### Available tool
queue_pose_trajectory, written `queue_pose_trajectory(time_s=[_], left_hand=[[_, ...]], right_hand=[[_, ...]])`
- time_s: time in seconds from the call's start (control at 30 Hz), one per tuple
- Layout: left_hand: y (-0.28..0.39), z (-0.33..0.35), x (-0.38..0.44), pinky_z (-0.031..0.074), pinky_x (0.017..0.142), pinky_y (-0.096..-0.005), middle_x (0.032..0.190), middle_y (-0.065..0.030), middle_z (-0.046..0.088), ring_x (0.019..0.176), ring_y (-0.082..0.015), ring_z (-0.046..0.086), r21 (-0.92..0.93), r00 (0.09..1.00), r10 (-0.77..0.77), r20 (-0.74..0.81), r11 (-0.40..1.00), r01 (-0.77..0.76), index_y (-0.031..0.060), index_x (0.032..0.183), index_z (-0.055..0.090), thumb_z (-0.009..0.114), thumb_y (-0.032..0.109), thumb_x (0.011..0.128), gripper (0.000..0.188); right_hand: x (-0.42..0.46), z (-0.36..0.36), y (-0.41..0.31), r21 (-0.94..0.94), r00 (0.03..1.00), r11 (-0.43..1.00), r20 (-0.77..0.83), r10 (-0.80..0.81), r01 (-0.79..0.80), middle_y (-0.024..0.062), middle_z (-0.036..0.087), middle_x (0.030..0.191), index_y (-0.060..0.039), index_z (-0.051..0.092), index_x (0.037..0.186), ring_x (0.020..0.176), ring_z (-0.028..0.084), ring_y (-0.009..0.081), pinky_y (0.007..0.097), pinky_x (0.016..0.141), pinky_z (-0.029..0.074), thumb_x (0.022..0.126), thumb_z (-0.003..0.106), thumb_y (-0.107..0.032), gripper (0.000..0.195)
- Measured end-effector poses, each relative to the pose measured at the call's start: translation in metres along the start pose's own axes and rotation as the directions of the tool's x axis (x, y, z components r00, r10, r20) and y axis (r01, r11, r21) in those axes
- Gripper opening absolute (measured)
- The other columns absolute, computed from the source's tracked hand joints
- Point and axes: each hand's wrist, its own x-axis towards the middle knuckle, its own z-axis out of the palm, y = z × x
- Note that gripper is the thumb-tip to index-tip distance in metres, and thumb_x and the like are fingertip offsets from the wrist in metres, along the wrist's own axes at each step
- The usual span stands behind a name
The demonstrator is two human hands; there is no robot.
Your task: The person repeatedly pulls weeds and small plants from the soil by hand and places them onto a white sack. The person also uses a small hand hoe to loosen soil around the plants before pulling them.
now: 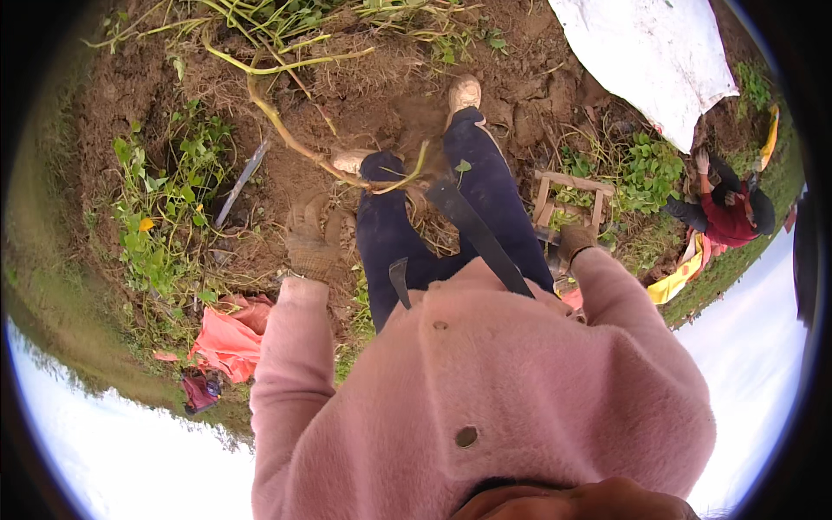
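Note:
My left hand [313, 237], in a soiled brown knit glove, is over the soil left of my knees, fingers somewhat apart, with nothing visible in it. My right hand [577, 240], gloved too, is closed round a dark bar [548, 235] beside a small wooden stool frame [575, 182]; whether the bar belongs to the stool I cannot tell. A thick bent vine stem [286, 133] reaches from the upper left to between my shins, its cut or broken end near my knees. A black strap [481, 237] hangs in front of my lap.
Leafy vines [159, 214] cover ground on the left, near a grey flat strip [242, 182] and orange-red plastic sheeting [231, 338]. More vines lie at the top. A white sheet [650, 58] is at the upper right. A co-worker [731, 208] crouches at the far right by yellow sacking [676, 279].

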Motion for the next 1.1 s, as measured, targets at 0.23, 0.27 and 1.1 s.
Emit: queue_pose_trajectory(time_s=[0.23,0.27,1.1], left_hand=[[0.005,0.002,0.211,0.035,0.115,-0.0553,0.143,-0.0113,0.052,0.139,-0.0383,0.043,0.486,0.885,0.461,0.065,0.76,-0.432,0.016,0.139,0.054,0.072,0.025,0.091,0.052],[-0.002,0.006,0.236,0.033,0.116,-0.0555,0.146,-0.0111,0.05,0.141,-0.0372,0.042,0.513,0.879,0.469,0.086,0.735,-0.443,0.016,0.139,0.053,0.069,0.027,0.093,0.05],[-0.101,0.073,0.347,0.06,0.073,-0.0449,0.116,-0.0179,0.066,0.097,-0.0305,0.072,0.75,0.426,0.848,0.315,0.053,-0.659,0.0097,0.155,0.015,0.063,0.065,0.09,0.098]], right_hand=[[0.065,0.051,-0.024,0.192,0.967,0.95,0.022,-0.254,0.246,0.0192,0.074,0.109,-0.0088,0.074,0.11,0.11,0.07,0.0336,0.0445,0.091,0.055,0.085,0.069,-0.025,0.03],[0.07,0.056,-0.03,0.219,0.962,0.941,0.031,-0.27,0.257,0.0192,0.074,0.109,-0.0088,0.074,0.11,0.11,0.07,0.0336,0.0446,0.091,0.055,0.085,0.069,-0.025,0.03],[0.252,0.065,-0.211,0.458,0.873,0.79,0.057,-0.484,0.408,0.0201,0.074,0.109,-0.0082,0.074,0.11,0.108,0.07,0.0338,0.0455,0.089,0.055,0.085,0.068,-0.031,0.034]])
